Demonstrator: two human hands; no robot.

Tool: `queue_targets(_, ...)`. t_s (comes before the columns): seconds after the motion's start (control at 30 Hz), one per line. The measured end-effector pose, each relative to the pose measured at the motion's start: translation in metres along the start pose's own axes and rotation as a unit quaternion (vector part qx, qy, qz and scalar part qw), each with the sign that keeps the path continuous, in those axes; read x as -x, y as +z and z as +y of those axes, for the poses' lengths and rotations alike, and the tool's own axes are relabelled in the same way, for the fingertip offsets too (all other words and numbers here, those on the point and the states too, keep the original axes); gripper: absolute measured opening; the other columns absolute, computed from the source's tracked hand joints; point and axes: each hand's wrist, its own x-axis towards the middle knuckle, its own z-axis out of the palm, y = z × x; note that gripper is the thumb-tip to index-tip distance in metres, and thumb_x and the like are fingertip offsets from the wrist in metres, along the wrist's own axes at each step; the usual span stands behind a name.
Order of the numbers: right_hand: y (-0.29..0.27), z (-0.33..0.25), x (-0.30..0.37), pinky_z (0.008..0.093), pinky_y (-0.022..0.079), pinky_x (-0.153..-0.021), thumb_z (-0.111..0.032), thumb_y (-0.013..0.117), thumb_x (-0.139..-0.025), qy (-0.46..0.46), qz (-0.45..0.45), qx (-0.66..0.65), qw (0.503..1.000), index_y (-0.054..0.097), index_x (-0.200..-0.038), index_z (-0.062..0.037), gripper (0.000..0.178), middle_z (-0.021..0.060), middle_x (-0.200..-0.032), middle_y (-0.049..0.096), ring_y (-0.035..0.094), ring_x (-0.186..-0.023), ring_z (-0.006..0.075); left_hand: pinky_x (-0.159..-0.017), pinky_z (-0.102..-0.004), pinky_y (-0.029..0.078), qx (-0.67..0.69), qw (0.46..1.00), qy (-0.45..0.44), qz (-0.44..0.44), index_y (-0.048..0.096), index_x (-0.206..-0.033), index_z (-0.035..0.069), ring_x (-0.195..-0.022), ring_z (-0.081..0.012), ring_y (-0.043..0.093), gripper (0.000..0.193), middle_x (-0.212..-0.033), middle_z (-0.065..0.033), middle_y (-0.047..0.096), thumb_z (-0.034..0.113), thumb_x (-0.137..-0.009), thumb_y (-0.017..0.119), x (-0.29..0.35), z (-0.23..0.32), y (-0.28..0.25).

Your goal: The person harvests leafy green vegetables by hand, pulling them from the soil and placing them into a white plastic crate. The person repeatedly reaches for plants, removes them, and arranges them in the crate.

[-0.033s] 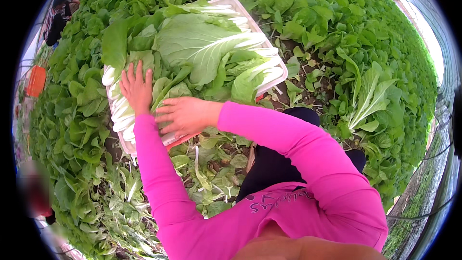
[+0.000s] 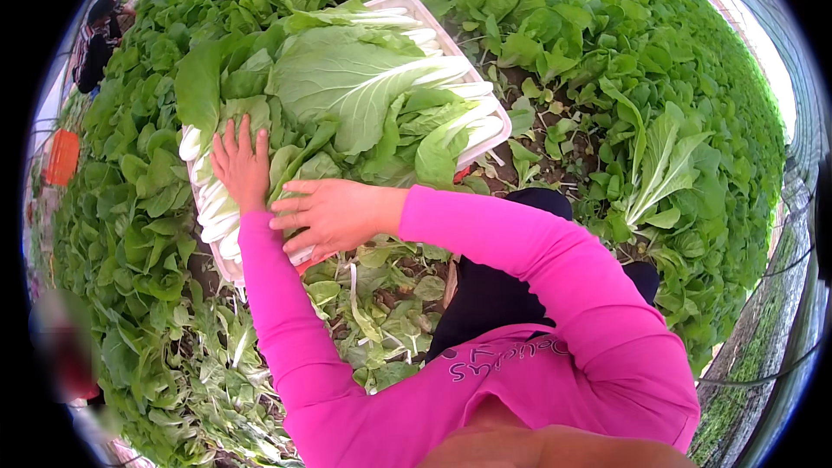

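A shallow pale plastic crate [image 2: 457,45] is heaped with leafy greens [image 2: 334,78], their thick white stalks [image 2: 217,218] lined up along its left and right sides. My left hand [image 2: 241,163] lies flat on the leaves near the left side, fingers stretched out and slightly spread. Just to its right, by the crate's near edge, my right hand [image 2: 338,215] is held with its back up and fingers extended toward my left wrist. Neither hand is closed around anything. My right palm and the near rim beneath it are hidden.
Dense rows of green plants [image 2: 572,9] surround the crate. Trimmed leaves [image 2: 373,303] litter the soil in front of it. One pale-stalked plant [image 2: 656,175] leans at the right. Far left are a crouching person [image 2: 97,48], an orange container [image 2: 62,158] and a blurred figure [image 2: 65,347].
The crate and its greens sit slightly farther left in the picture. Both hands keep nearly the same pose, with only a tiny shift of my right hand.
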Motion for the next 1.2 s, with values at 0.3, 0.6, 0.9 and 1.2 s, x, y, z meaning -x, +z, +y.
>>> queue_targets(0.3,-0.107,-0.009,0.151,0.0436,0.022,-0.109,-0.048,0.035,-0.092,0.126,0.063,0.167,0.976,0.052,-0.126,-0.0245,0.044,0.0071,-0.14,0.04,0.035,-0.131,0.0249,-0.11,-0.0427,0.01,0.008,1.0,0.009,0.012,0.045,-0.132,0.03,-0.135,-0.0244,0.022,0.049,-0.142,0.0018,0.036,0.054,-0.09,0.039,0.0,-0.008,-0.01)
queue_targets(0.6,-0.039,0.066,0.151,0.0405,0.027,-0.105,-0.048,0.044,-0.089,0.074,-0.023,0.127,0.989,0.05,-0.127,-0.0303,0.042,-0.0008,-0.137,0.042,0.033,-0.13,0.0202,-0.11,-0.0428,0.011,0.013,0.999,0.02,0.026,0.045,-0.132,0.031,-0.134,-0.024,0.024,0.049,-0.142,0.0018,0.036,0.055,-0.09,0.037,0.0,-0.011,0.004)
queue_targets(0.9,-0.003,0.103,0.15,0.0403,0.03,-0.101,-0.049,0.044,-0.089,0.087,0.025,0.127,0.988,0.048,-0.128,-0.0311,0.044,-0.0009,-0.134,0.045,0.04,-0.125,0.0198,-0.107,-0.0424,0.015,-0.024,0.999,0.025,0.032,0.043,-0.133,0.031,-0.133,-0.0235,0.026,0.049,-0.142,0.0037,0.035,0.055,-0.091,0.036,0.001,-0.007,0.005)
queue_targets(1.2,-0.051,0.02,0.167,0.0457,0.022,-0.109,-0.021,0.057,-0.081,0.119,0.072,0.144,0.98,0.048,-0.128,-0.0223,0.048,0.004,-0.138,0.042,0.034,-0.131,0.0249,-0.099,-0.0495,0.03,-0.107,0.994,-0.035,-0.008,0.039,-0.137,0.025,-0.125,-0.0293,0.04,0.054,-0.142,-0.013,0.036,0.05,-0.089,0.042,-0.032,0.019,-0.096)
